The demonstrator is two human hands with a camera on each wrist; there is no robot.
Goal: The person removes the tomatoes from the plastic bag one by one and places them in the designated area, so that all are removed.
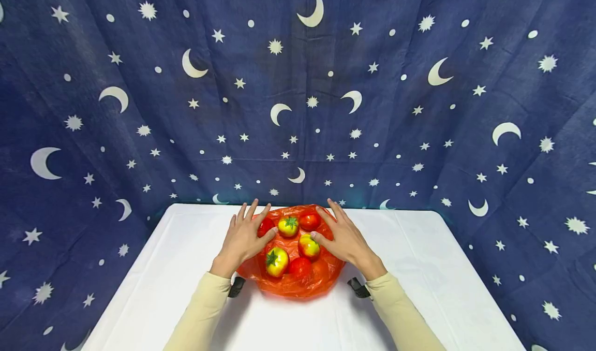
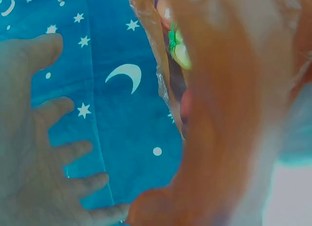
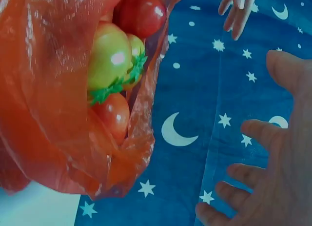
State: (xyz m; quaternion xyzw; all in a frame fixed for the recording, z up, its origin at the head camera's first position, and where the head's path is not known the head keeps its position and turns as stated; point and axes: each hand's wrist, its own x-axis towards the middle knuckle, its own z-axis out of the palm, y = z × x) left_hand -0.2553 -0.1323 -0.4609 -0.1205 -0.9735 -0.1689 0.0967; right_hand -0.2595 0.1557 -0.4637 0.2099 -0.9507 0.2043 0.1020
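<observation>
A red plastic bag [image 1: 302,289] lies spread open in the middle of the table. In its mouth sit several tomatoes: yellow-green ones with green leafy tops, such as the front one [image 1: 277,262], and plain red ones like that at the back [image 1: 309,221]. My left hand [image 1: 243,237] hovers over the bag's left side, fingers straight and spread. Over its right side is my right hand [image 1: 345,238], spread the same way, thumb near a yellow-and-red tomato [image 1: 309,246]. Neither hand grips anything. In the left wrist view the blurred bag [image 2: 224,118] hides most of the tomatoes.
The table [image 1: 410,268] has a white cover. Behind it and along both sides hangs a dark blue curtain [image 1: 326,133] with pale moons and stars. A black device [image 1: 357,288] is strapped at the right wrist, and another [image 1: 236,287] at the left.
</observation>
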